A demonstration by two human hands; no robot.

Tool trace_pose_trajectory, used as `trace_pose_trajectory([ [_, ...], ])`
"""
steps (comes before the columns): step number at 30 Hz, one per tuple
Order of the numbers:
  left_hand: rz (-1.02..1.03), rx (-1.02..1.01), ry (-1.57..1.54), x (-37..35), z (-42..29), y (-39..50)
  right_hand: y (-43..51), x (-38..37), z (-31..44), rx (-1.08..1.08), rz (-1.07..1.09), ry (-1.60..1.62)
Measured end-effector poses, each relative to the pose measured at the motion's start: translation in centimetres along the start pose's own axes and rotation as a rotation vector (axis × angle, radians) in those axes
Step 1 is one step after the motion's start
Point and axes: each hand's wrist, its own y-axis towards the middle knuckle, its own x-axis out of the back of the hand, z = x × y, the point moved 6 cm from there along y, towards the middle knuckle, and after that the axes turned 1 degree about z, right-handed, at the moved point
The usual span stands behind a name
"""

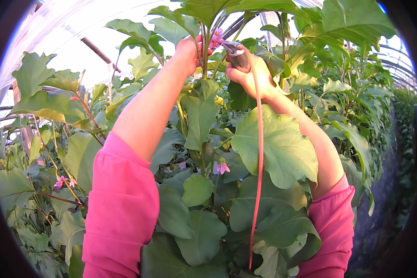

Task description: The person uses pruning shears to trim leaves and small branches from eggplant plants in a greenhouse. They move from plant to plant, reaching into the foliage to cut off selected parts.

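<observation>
High in the view, my left hand (188, 52) is at an upright eggplant stem (205, 66), its fingers curled around behind it and partly hidden. Just right of the stem is an open pink-purple eggplant flower (216, 38). My right hand (253, 74) grips a small metallic cylindrical tool (239, 59), whose narrow tip points left at the flower, touching or very close. A thin pinkish-red tube or strip (260, 139) hangs from the tool past my right wrist, down in front of a broad leaf (276, 147).
Dense eggplant foliage (201, 236) fills the space before me. Another pink flower (223, 167) hangs lower on this plant, and more flowers (60, 181) are at left. Greenhouse film (73, 21) arches overhead with a pole (95, 49). A dark path (375, 222) runs at right.
</observation>
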Motion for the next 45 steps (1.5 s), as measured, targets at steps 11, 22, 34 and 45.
trace_pose_trajectory([
  [11, -0.058, -0.038, -0.014, 0.6, -0.9, -2.3, -1.9, 0.2, 1.2, 0.062, -0.054, 0.396],
  [22, 0.042, -0.373, -0.089, -1.3, -0.9, -5.6, -4.4, 0.3, 9.1, 0.205, 0.116, 0.233],
  [34, 0.022, -0.328, -0.044, -2.1, -1.4, -6.8, -2.0, 2.2, 9.5, 0.033, -0.163, 0.089],
  [45, -0.2, -0.252, 0.251, -0.4, -2.2, -13.5, -6.6, 1.3, 11.8, 0.159, -0.076, 0.548],
])
